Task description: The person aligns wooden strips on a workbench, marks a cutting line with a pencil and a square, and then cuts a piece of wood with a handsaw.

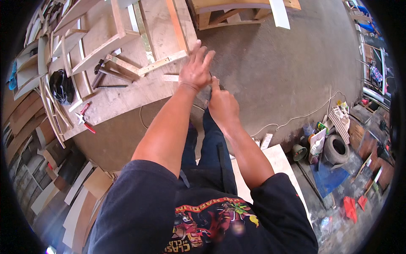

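My left hand (196,67) is stretched out at the right edge of the plywood worktop (139,94), its fingers apart. Beside its wrist lies a short pale wood strip (171,78), and a long wood batten (163,63) ends close to its fingers. My right hand (224,106) is just below and to the right, its index finger pointing up to the left hand and the other fingers curled. A dark sliver shows between the two hands, too small to name; what the right hand grips is hidden.
A hammer (115,75), red-handled pliers (88,122) and a black plastic bag (62,87) lie on the worktop beside a wooden frame (103,48). A cord (292,122) crosses the floor. At right are a tire (336,149) and scraps; a curved wooden piece (237,5) stands ahead.
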### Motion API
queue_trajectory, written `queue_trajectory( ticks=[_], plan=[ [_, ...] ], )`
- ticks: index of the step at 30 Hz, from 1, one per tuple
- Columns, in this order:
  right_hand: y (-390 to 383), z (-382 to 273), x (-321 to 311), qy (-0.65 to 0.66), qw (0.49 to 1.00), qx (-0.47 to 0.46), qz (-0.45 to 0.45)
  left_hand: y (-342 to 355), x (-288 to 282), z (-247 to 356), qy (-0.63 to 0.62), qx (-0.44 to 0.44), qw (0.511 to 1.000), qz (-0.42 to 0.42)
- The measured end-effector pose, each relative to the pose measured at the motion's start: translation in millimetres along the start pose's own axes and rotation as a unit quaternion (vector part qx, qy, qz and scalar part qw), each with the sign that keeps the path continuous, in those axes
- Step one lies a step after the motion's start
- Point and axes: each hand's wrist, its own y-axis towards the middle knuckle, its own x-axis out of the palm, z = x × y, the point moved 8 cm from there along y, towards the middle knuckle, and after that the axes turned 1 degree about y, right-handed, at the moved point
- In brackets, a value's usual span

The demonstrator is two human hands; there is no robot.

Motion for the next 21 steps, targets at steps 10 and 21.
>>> queue_trajectory(
  ticks=[10, 21],
  plan=[
    [0, -4, 2, -0.003, 1.000, 0.000, 0.012, -2, 5, -5, 0.007, -0.014, 0.999, -0.032],
    [-27, 2, 7, -0.005, 1.000, -0.001, -0.004, -4, 9, -13, 0.042, -0.011, 0.998, -0.036]
  ],
)
